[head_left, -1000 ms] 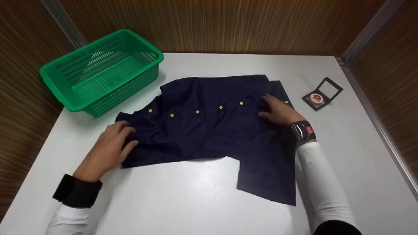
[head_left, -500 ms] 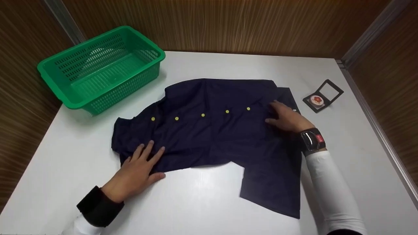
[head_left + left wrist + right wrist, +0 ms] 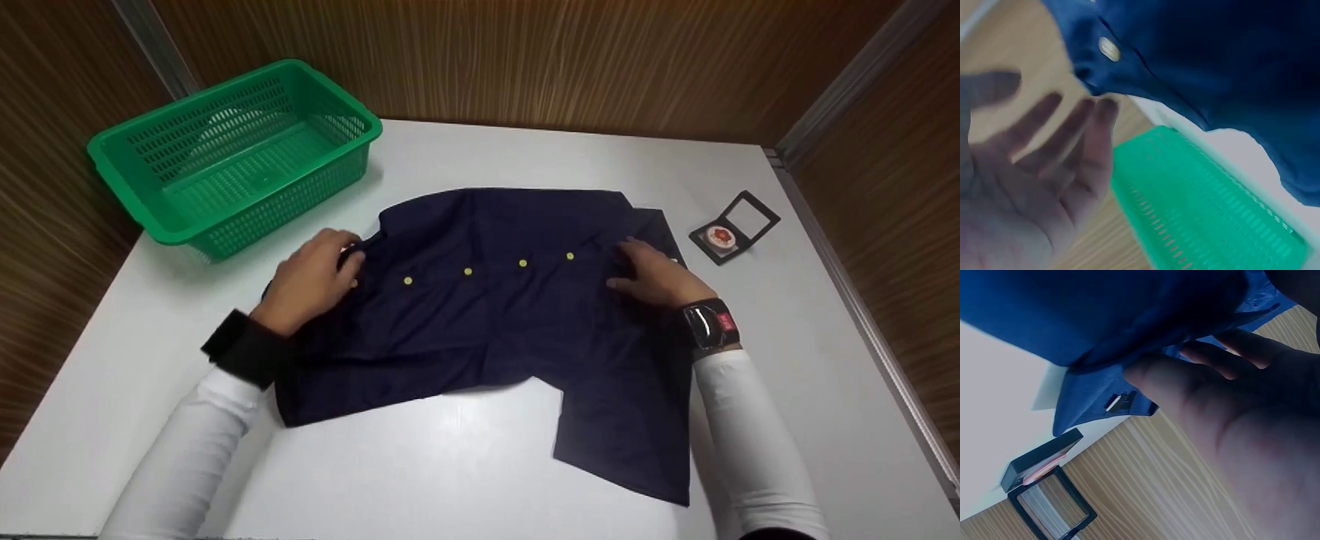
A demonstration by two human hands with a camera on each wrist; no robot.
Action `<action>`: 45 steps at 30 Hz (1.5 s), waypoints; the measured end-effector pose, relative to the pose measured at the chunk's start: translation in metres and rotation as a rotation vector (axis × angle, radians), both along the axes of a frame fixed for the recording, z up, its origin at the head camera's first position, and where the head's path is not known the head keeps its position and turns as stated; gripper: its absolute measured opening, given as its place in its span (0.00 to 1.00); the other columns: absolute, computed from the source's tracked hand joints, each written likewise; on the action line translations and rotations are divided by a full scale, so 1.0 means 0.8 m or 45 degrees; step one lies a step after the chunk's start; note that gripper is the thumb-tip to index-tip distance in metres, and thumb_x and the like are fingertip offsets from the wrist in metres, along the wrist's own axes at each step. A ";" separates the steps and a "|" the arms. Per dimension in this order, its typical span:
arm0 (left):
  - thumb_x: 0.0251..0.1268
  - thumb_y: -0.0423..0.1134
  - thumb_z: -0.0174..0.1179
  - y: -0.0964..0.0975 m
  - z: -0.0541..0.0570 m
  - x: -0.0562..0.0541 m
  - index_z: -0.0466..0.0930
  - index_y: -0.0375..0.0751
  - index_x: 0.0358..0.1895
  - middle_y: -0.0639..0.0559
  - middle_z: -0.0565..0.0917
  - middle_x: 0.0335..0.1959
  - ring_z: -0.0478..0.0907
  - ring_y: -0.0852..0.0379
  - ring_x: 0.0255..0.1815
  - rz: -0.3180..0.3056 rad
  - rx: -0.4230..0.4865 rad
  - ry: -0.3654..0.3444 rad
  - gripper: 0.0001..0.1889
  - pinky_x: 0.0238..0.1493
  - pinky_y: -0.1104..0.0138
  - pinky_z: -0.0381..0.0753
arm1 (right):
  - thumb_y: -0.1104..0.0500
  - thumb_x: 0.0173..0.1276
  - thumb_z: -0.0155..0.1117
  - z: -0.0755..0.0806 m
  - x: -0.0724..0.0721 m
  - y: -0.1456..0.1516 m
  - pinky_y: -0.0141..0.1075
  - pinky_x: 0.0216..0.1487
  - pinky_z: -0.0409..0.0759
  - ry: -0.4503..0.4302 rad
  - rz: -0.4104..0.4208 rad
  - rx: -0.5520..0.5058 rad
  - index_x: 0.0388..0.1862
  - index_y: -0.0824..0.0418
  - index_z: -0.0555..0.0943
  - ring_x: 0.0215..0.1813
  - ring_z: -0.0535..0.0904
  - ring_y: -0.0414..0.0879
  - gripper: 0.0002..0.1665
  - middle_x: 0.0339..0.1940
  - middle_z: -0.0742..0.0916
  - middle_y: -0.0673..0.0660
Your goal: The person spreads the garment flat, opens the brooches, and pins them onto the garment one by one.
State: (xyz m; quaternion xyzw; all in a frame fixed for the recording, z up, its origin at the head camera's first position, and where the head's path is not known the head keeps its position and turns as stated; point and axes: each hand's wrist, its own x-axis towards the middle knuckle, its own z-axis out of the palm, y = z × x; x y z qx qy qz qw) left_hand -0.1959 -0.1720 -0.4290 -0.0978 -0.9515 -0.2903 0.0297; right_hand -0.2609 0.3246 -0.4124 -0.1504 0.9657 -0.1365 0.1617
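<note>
A navy shirt (image 3: 442, 322) lies spread sideways across the white table, its row of yellow buttons running left to right. One sleeve (image 3: 626, 442) points toward the near edge on the right. My left hand (image 3: 311, 277) hovers at the shirt's left end, by the last button. In the left wrist view its fingers (image 3: 1095, 152) extend to the cloth's edge with the thumb apart; contact there is hard to tell. My right hand (image 3: 656, 274) rests on the shirt's right side, fingers loosely bent. The right wrist view shows its fingertips at a fold, partly hidden by cloth.
A green plastic basket (image 3: 262, 210) stands at the table's back left. On the right, a small black open case (image 3: 720, 238) holds a round white piece with a red flower. Wood-grain panels (image 3: 525, 67) border the white table (image 3: 420, 465) at the back and sides.
My left hand first slid right onto the shirt's lower left part, then moved up and away to its upper left edge. My right hand has stayed nearly in place on the shirt.
</note>
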 end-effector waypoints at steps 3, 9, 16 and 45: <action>0.79 0.42 0.49 0.002 -0.004 -0.042 0.75 0.31 0.64 0.31 0.78 0.61 0.78 0.31 0.61 0.097 -0.048 -0.064 0.21 0.56 0.36 0.78 | 0.51 0.77 0.62 -0.003 0.002 -0.001 0.63 0.82 0.51 0.006 -0.018 -0.003 0.81 0.74 0.55 0.83 0.53 0.73 0.45 0.82 0.56 0.77; 0.77 0.44 0.51 0.017 -0.018 -0.079 0.75 0.22 0.54 0.24 0.78 0.52 0.80 0.26 0.54 0.052 -0.196 -0.277 0.22 0.52 0.39 0.80 | 0.52 0.77 0.61 -0.008 0.009 -0.004 0.63 0.82 0.52 0.016 -0.036 0.010 0.81 0.74 0.56 0.83 0.53 0.72 0.44 0.83 0.56 0.76; 0.71 0.35 0.56 0.031 -0.015 -0.086 0.77 0.34 0.26 0.33 0.85 0.29 0.83 0.41 0.27 0.005 -0.112 -0.238 0.13 0.35 0.53 0.80 | 0.52 0.78 0.61 -0.001 0.016 -0.001 0.66 0.81 0.52 0.035 -0.023 0.045 0.81 0.74 0.55 0.83 0.52 0.73 0.45 0.83 0.55 0.76; 0.76 0.38 0.50 -0.023 -0.027 -0.079 0.64 0.22 0.68 0.20 0.71 0.64 0.70 0.21 0.64 0.252 -0.279 0.027 0.26 0.57 0.30 0.74 | 0.53 0.73 0.67 0.003 0.062 0.029 0.67 0.77 0.60 0.109 0.018 0.033 0.75 0.78 0.63 0.77 0.62 0.77 0.43 0.76 0.66 0.81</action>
